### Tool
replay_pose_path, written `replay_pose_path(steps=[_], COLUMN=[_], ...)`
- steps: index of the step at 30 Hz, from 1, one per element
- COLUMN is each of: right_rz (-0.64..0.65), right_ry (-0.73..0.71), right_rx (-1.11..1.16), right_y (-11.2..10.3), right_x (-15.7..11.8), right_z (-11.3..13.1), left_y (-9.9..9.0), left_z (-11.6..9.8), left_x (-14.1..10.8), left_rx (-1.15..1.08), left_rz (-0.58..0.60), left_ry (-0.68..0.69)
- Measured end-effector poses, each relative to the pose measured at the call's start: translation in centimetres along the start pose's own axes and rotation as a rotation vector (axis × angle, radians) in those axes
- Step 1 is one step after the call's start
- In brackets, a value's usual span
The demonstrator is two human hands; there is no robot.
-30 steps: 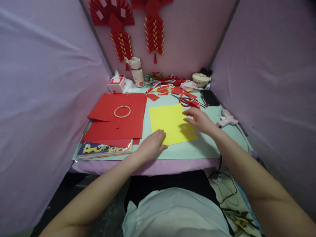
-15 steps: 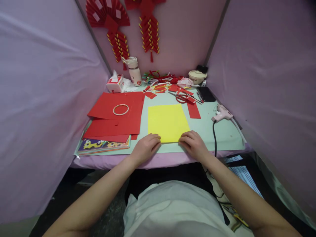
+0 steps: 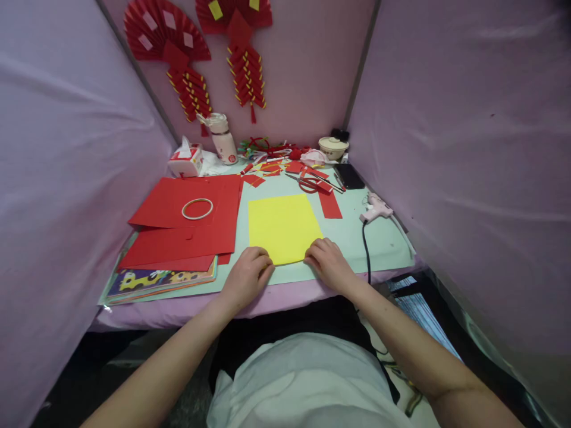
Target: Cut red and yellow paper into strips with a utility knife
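A sheet of yellow paper [image 3: 284, 224] lies flat on the pale green table mat [image 3: 348, 249], its near edge bowed slightly. At its near left corner my left hand [image 3: 250, 274] has its fingers closed on the paper. My right hand [image 3: 329, 261] grips the near right corner in the same way, fingers bent and pressed together. The fingertips of both hands are partly hidden. Left of the yellow sheet lie sheets of red paper [image 3: 151, 202], with a pale ring [image 3: 197, 219] on top.
Scissors [image 3: 307, 185] and red paper scraps [image 3: 330, 204] lie beyond the yellow sheet. A glue gun [image 3: 377, 207] with its cord and a black phone [image 3: 349, 176] are at the right. A bottle [image 3: 223, 142], tissue box [image 3: 186, 161] and lidded bowl [image 3: 333, 147] stand at the back.
The view has swung right, so everything sits further left. Both hands stay at the yellow paper's near corners, and its near edge now curves slightly more.
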State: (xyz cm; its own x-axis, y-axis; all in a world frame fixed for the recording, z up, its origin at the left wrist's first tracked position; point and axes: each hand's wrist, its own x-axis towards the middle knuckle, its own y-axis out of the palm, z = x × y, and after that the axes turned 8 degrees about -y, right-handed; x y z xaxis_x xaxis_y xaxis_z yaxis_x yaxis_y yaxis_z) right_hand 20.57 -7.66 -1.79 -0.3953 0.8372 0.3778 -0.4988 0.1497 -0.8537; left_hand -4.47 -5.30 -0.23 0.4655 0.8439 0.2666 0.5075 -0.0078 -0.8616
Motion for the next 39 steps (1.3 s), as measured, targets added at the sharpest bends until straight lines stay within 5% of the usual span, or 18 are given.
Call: replay_pose_path(steps=[15,24,31,39], right_rz=[0.225,0.316,0.306,0.406], right_ry=[0.217,0.243,0.261,0.289], right_rx=[0.084,0.029,0.040,0.035], right_y=[-1.8,-2.2,-1.9,-2.6], right_x=[2.0,2.8,2.5,3.8], right_z=[0.3,0.4,0.0,-0.2], left_y=[-1.6,-0.1,0.7,-0.3], left_z=[-1.6,-3.6,-4.1,-4.7], left_x=[2.5,4.0,4.9,6.2], left_rx=[0.116,0.103,0.072,0.103], left_rz=[0.262,0.281,0.289,0.427], left_ry=[-0.384,-0.238,-0.315,-0.401])
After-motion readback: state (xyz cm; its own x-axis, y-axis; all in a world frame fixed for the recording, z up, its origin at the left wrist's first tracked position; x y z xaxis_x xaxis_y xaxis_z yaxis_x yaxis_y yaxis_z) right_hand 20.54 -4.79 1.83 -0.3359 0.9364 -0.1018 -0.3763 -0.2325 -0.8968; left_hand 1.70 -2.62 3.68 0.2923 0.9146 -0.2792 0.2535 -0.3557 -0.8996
